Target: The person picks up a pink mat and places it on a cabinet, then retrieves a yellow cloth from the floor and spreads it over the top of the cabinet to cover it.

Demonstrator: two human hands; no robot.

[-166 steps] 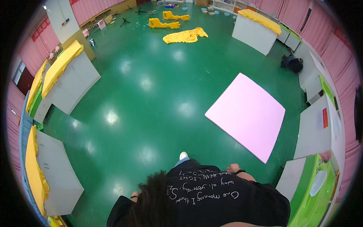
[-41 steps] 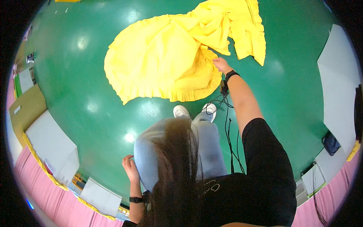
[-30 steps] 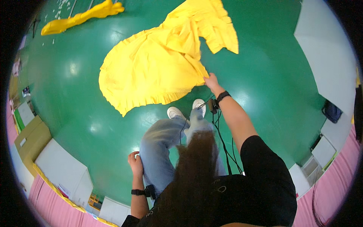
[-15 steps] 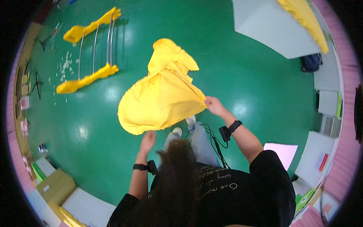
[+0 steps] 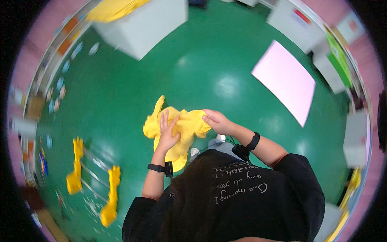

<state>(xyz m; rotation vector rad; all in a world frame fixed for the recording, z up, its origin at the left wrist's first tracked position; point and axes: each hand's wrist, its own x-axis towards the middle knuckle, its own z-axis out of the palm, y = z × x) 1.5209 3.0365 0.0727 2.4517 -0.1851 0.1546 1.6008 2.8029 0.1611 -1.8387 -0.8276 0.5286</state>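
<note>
Currently, the right grip (image 5: 217,122) is closed in a pinch on the right end of the cloth (image 5: 187,129), thumb uppermost. The left grip (image 5: 167,135) has its fingers spread over the cloth; from where I stand, I cannot tell whether it presses or hovers. The cloth is bunched in front of the body; contact with the floor (image 5: 225,86) cannot be confirmed.

Handling, in my judgement:
1. Use the right pinch as the fixed reference.
2. Find an edge with the left fingers before closing them; a mid-fabric grasp would add creases.
3. Apply light, even tension between both grips.
4. Clear the lower end from the shoes (image 5: 194,152); trailing fabric could be stepped on.

Farther out, the frame (image 5: 112,193) lies to the left, the pink panel (image 5: 286,82) ahead and right, both well apart from the cloth.
</note>
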